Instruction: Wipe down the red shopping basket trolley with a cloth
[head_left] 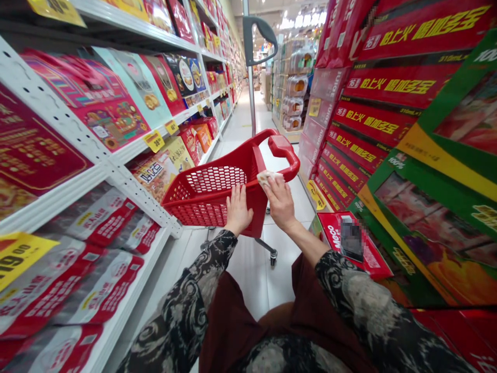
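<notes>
A red plastic shopping cart (217,194) with a mesh basket and a curved red handle (285,150) stands on the aisle floor in front of me. My left hand (237,210) lies flat against the cart's near wall, fingers stretched upward. My right hand (280,199) presses a small white cloth (267,177) against the cart's upper rim just below the handle, fingers closed over it. Both arms wear dark patterned sleeves.
White shelves (116,160) full of red gift boxes and packets run along the left. Stacked red and green drink cartons (388,129) line the right. A grey pole with a hooked handle (252,62) rises behind the cart. The pale tiled aisle (248,119) stretches ahead.
</notes>
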Demonstrator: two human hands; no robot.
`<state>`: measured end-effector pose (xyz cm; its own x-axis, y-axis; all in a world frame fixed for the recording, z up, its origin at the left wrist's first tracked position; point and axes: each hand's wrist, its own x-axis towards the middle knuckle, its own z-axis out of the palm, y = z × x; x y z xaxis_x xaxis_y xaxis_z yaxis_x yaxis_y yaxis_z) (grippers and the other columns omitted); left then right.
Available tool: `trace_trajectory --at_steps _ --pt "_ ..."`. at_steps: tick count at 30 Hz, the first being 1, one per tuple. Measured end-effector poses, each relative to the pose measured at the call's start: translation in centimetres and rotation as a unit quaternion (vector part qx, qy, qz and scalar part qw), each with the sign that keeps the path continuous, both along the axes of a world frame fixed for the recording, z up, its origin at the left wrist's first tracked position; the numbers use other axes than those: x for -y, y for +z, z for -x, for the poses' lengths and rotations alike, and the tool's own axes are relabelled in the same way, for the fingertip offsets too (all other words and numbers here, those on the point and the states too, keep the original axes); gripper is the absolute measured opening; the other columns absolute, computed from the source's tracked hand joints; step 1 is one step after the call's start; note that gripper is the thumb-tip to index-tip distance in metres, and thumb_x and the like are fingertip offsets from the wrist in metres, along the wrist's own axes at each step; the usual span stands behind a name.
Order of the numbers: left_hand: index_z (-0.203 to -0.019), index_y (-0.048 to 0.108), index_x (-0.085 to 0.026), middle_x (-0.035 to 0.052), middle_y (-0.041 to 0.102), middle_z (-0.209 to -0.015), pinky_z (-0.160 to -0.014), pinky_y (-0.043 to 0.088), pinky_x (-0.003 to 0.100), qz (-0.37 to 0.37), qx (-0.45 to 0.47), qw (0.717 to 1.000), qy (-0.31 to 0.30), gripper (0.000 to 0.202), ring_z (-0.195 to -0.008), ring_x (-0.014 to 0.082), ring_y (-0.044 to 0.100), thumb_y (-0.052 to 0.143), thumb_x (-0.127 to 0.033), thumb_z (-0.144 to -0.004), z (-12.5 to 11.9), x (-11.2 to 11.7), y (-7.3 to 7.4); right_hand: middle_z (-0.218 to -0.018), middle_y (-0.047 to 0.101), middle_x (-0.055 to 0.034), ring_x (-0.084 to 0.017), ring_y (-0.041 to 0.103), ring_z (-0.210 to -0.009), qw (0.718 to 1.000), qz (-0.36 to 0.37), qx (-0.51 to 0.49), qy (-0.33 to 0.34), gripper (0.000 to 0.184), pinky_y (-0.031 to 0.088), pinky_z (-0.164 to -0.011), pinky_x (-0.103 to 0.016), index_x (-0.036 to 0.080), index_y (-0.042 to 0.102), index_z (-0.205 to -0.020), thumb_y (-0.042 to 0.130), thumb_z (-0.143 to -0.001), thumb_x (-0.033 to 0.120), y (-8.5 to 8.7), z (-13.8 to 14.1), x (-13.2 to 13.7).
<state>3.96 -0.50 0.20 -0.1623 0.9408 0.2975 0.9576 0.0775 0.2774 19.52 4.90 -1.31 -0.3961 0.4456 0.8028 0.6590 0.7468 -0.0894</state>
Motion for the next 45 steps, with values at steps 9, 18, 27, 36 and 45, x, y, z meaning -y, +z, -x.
trace_trajectory --at_steps 9,18,27,36,45 --pt "-0.146 0.02 -0.013 0.0118 0.018 -0.156 -0.113 0.02 0.055 -0.002 -0.003 1.0 -0.025 0.08 -0.144 0.0236 0.015 0.048 -0.01 -0.071 1.3 0.5 -0.3 -0.138 0.051 -0.0113 -0.027 0.041 -0.133 0.984 0.086 0.153 0.036 0.041 0.03 -0.109 -0.05 0.015 0.056 -0.126 0.04 -0.089 0.008 -8.4 1.2 2.3" --pt "-0.145 0.024 -0.016 0.0097 0.023 -0.155 -0.113 0.019 0.054 -0.024 0.006 1.0 -0.012 0.08 -0.143 0.0216 0.018 0.046 -0.009 -0.068 1.8 0.1 -0.5 -0.143 0.046 -0.0119 -0.019 0.026 -0.141 1.0 0.02 0.005 0.002 0.043 0.019 -0.115 -0.047 0.018 0.05 -0.133 0.034 -0.093 0.012 -1.5 1.0 -0.1" --pt "-0.145 0.024 -0.018 0.0101 0.024 -0.154 -0.111 0.026 0.055 -0.016 0.021 1.0 -0.004 0.079 -0.143 0.0242 0.02 0.048 -0.012 -0.07 2.2 1.2 0.1 -0.142 0.046 -0.0129 -0.021 0.031 -0.139 0.996 0.061 0.062 0.015 0.044 0.019 -0.114 -0.051 0.018 0.051 -0.132 0.035 -0.092 0.01 -6.9 3.1 -0.1" --pt "-0.146 0.023 -0.013 0.0107 0.022 -0.155 -0.114 0.013 0.059 -0.008 -0.07 0.997 -0.007 0.082 -0.144 0.0276 0.014 0.053 -0.015 -0.069 3.2 2.7 0.1 -0.136 0.053 -0.0131 -0.022 0.039 -0.135 0.994 0.046 0.081 0.062 0.043 0.032 -0.109 -0.046 0.016 0.056 -0.127 0.038 -0.089 0.007 -9.0 2.2 2.8" --pt "-0.147 0.016 -0.014 0.0133 0.016 -0.156 -0.113 0.017 0.056 -0.03 0.023 0.999 0.04 0.087 -0.145 0.026 0.011 0.055 -0.016 -0.069 3.0 2.1 -1.2 -0.141 0.048 -0.0115 -0.021 0.032 -0.139 0.998 0.021 0.041 0.048 0.042 0.023 -0.113 -0.049 0.018 0.053 -0.13 0.036 -0.092 0.011 -4.9 3.5 0.1"
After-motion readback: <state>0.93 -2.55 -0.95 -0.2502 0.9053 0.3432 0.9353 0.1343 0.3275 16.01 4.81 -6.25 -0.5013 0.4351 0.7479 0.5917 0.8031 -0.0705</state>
